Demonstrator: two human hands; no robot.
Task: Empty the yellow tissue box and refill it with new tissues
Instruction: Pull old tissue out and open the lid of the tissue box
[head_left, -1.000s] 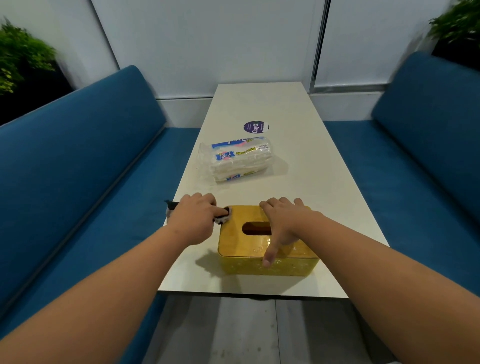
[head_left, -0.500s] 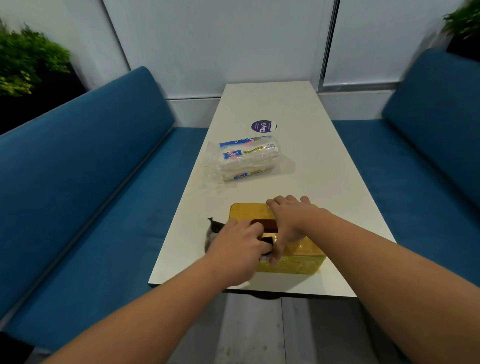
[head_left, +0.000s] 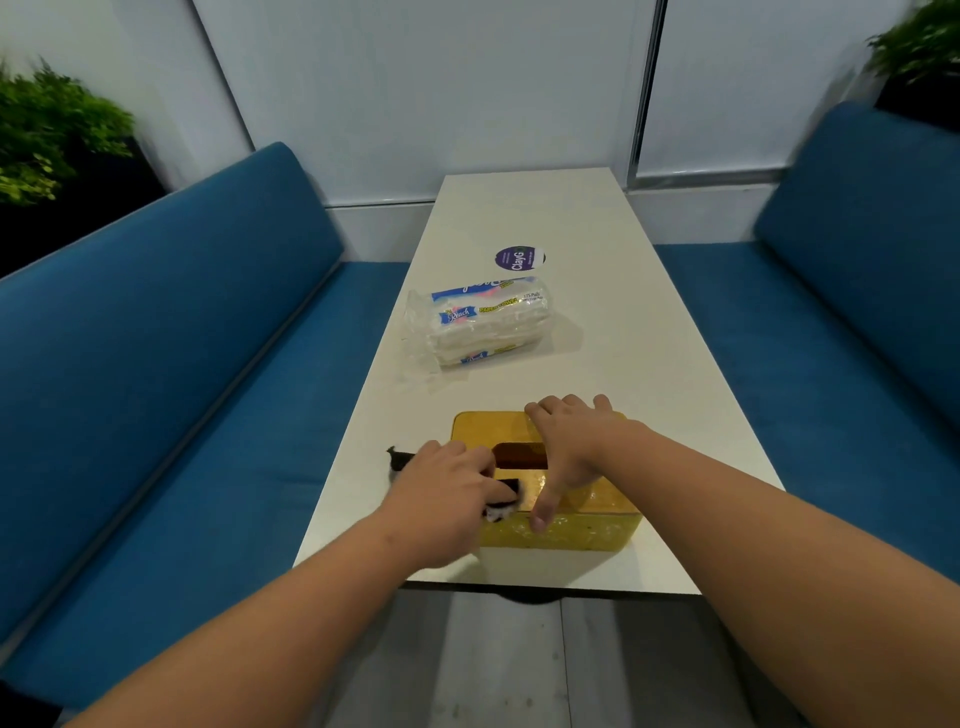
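Observation:
The yellow tissue box (head_left: 587, 525) stands near the front edge of the white table (head_left: 613, 332), its dark slot (head_left: 519, 455) facing up. My right hand (head_left: 571, 447) lies over the lid with fingers hooked over the far edge and the thumb down the near side. My left hand (head_left: 447, 493) holds a dark cloth (head_left: 501, 499) against the lid's left part; a cloth corner sticks out left of the hand. A sealed pack of new tissues (head_left: 483, 325) lies further back on the table.
A round purple sticker (head_left: 519, 258) sits behind the tissue pack. Blue sofas (head_left: 171, 332) flank the table on both sides. Green plants (head_left: 47, 140) stand in the far corners. Grey floor shows below the table's near edge.
My left hand moved with the cloth from the box's left side onto the lid. The right hand stayed on the box. The camera shifted slightly.

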